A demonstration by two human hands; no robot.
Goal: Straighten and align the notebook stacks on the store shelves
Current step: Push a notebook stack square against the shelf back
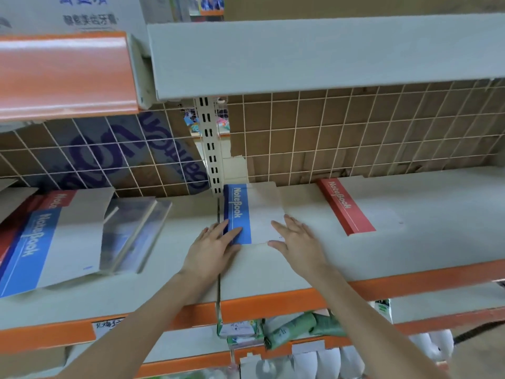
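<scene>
A notebook stack with a blue spine band (252, 212) lies on the middle shelf (300, 272), just right of the upright post. My left hand (211, 248) rests flat on its near left corner, fingers straight over the blue band. My right hand (296, 239) lies flat against the stack's near right edge, thumb along the front. A second stack with a red spine band (347, 206) lies further right. On the left shelf section a skewed pile with blue and red bands (46, 242) sits at an angle.
A clear acrylic divider (131, 236) lies tipped beside the left pile. A wire grid with cardboard (355, 132) backs the shelf. An upper shelf (314, 56) hangs overhead. Green packets (297, 328) and white bottles (328, 362) fill the lower shelves.
</scene>
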